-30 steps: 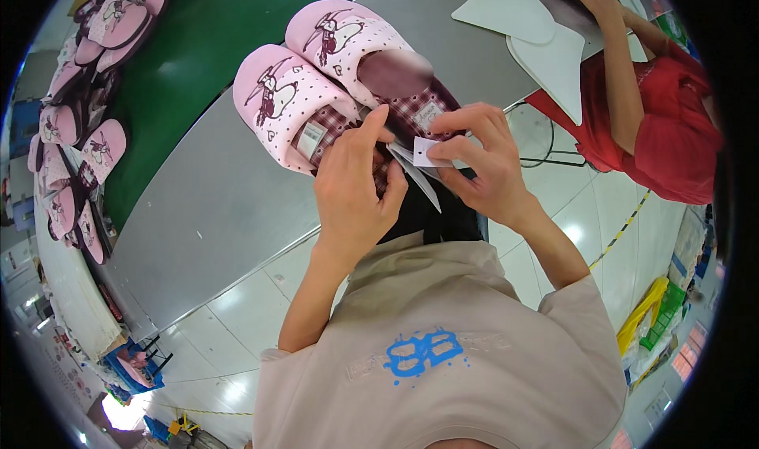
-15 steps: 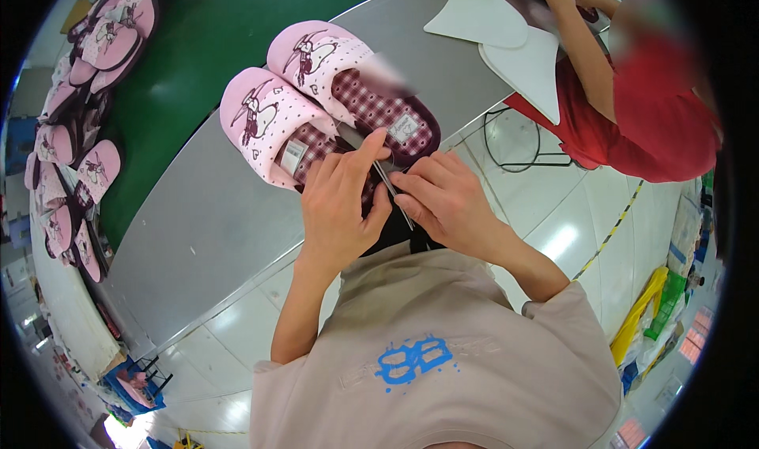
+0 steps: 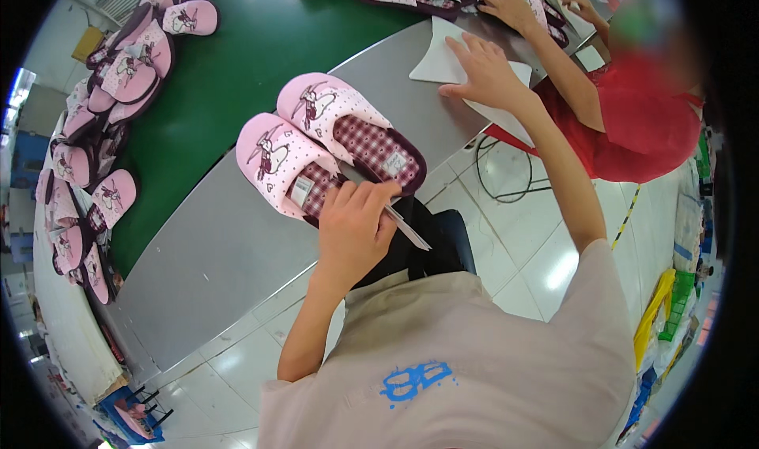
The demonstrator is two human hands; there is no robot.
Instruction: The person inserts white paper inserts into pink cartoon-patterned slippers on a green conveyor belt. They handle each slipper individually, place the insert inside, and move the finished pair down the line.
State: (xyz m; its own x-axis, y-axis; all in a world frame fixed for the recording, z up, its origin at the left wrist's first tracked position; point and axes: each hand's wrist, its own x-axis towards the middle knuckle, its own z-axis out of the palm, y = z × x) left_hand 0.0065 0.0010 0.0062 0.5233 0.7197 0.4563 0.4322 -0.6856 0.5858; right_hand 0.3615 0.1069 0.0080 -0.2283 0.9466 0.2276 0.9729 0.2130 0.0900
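Plainly, the left hand (image 3: 356, 224) pinches thin white paper tags (image 3: 409, 228) by the heel of the left pink slipper (image 3: 271, 168), while the right hand (image 3: 492, 73) spreads open over white cut-out sheets (image 3: 435, 60), contact unclear. The tags look light, bendable and easily creased, best held by an edge. Beside each other on the grey metal surface (image 3: 202, 259), the left and right pink slipper (image 3: 324, 107) seem light and soft-topped, best lifted by their thicker soles.

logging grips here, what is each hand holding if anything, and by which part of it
The left hand holds thin white cards by their upper end. The right hand, open over white sheets, visibly holds nothing.
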